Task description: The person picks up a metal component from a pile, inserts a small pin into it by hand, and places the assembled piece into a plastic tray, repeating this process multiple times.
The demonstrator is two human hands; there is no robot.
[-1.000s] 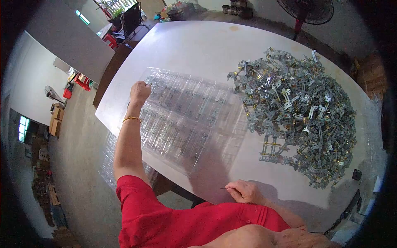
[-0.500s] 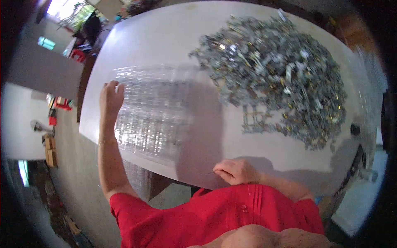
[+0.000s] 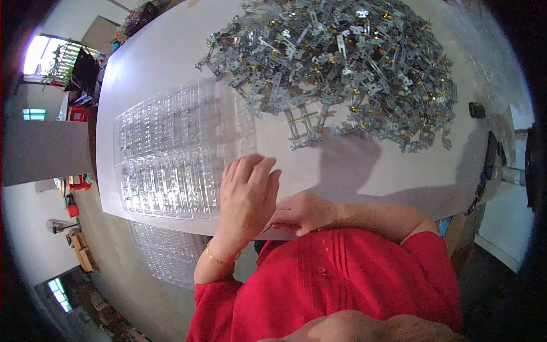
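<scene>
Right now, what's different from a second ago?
The left hand left the left side of the clear plastic trays and came right and back toward the body, close to the right hand. I can't tell whether the right fingers still hold the thin dark thing seen earlier. The view shifted too. The trays and metal pile look the same; the right hand stayed near the table's front edge.

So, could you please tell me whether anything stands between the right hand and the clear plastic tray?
Yes: in this view, the left hand lies between the right hand and the clear plastic tray.
</scene>
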